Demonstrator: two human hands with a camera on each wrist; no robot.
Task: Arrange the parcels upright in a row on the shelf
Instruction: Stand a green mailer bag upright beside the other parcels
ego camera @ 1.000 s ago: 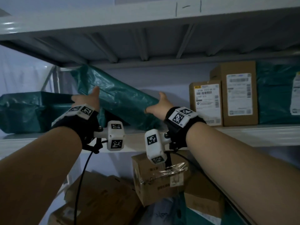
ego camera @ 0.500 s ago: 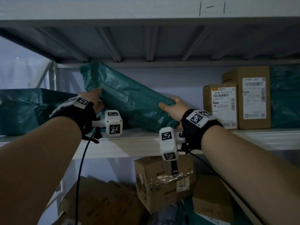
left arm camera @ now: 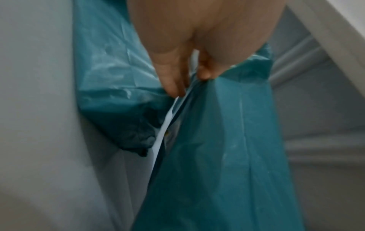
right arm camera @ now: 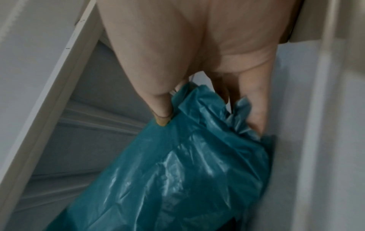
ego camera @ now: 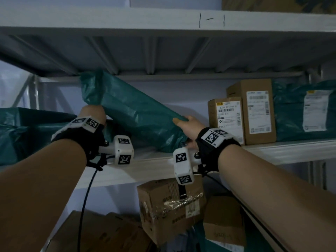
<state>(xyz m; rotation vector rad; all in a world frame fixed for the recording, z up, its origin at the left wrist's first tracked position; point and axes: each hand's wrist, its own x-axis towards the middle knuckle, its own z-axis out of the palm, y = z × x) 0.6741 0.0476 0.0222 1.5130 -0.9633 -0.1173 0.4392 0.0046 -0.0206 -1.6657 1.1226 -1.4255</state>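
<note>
Left hand's fingers [ego camera: 94, 110] hidden behind teal parcel [ego camera: 134, 113]; label [ego camera: 317, 110] print unreadable

Tilted parcel [ego camera: 134, 113] mid-frame on shelf [ego camera: 272, 151], upper end toward upper left, lower end on the board. Flat parcel [ego camera: 27, 131] at left edge, behind left hand [ego camera: 92, 113]. Right hand [ego camera: 189, 126] at tilted parcel's lower end. Small box [ego camera: 225, 119], tall box [ego camera: 254, 113], wrapped parcel [ego camera: 300, 110] upright in a row at right. Loose boxes [ego camera: 169, 210] below shelf.

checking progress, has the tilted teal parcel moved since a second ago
Yes. The teal parcel has shifted right: its lower end is nearer the small cardboard box.
</note>
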